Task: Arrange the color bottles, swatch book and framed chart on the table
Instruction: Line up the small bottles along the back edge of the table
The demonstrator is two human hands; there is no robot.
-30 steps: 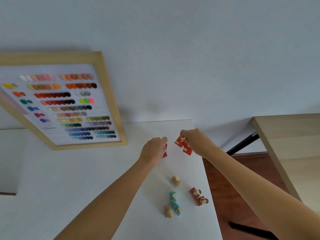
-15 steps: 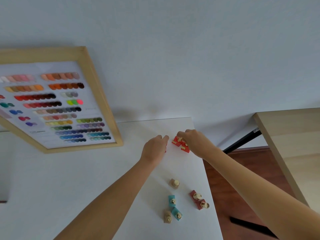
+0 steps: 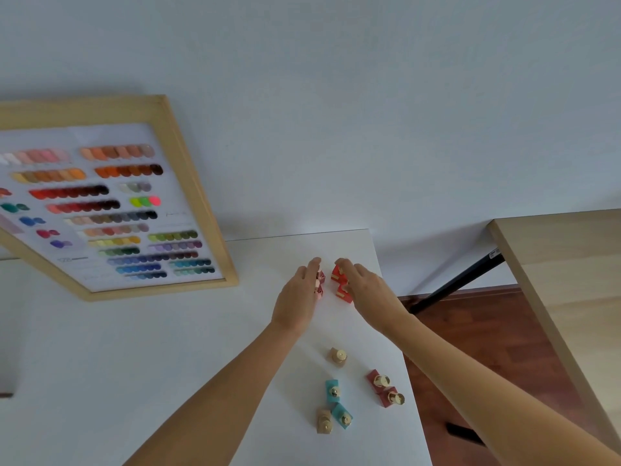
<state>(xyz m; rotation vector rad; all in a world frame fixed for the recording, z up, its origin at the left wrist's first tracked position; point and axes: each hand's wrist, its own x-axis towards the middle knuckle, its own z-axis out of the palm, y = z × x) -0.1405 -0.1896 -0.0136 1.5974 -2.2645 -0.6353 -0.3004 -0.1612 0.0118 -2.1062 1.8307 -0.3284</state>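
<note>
Left hand [image 3: 299, 297] lay fingers extended, loosely spread, against two dark pink bottles [image 3: 319, 284] at its 2 o'clock; whether it pinched them could not be told. Right hand [image 3: 364, 290] likewise flat and open-fingered, touching two bright red bottles [image 3: 340, 284] at its 10 o'clock; grip proper hidden. The two pairs stood just beside each other, a narrow gap between, near the far right corner of the white table [image 3: 117, 364].

At 6 o'clock from the hands, a lone beige bottle [image 3: 337, 356]. Further toward 6, two teal bottles [image 3: 334, 391] and another beige one [image 3: 324, 422] clustered close; at their 3 o'clock, two dark red bottles [image 3: 384, 388] touching, near the table's right edge.

Framed chart [image 3: 111, 210] at 9–10 o'clock from the hands, leaning against the wall [image 3: 336, 95]. Wooden tabletop [image 3: 564, 264] at 3 o'clock, well apart
</note>
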